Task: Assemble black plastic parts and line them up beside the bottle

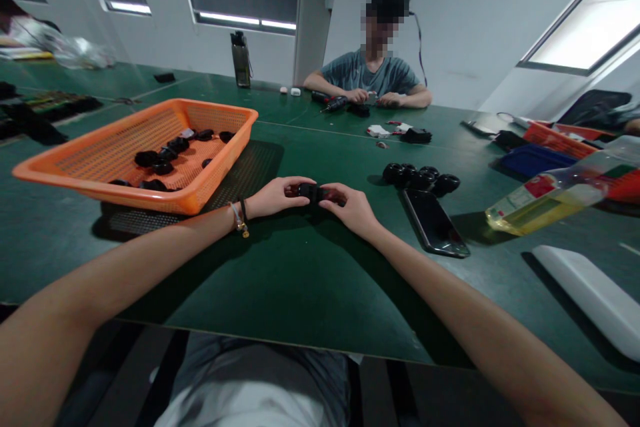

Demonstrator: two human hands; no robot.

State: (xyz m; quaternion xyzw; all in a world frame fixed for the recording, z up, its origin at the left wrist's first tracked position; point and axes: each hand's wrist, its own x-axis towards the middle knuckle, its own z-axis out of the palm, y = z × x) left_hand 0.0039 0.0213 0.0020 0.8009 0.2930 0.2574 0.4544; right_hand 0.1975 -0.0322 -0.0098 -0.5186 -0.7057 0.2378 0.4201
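My left hand (275, 197) and my right hand (350, 208) meet over the green table (280, 280), both closed around a small black part (313, 192) held between their fingertips. An orange mesh basket (95, 170) with several similar black parts stands to the left of my hands. A row of black round parts (421, 179) lies to the right of them.
A black phone (434, 221) lies right of my right hand, a plastic bottle of yellow liquid (555, 197) beyond it, and a white object (595, 297) at the near right. Across the table a seated person works with a tool. A dark bottle (241, 59) stands far back.
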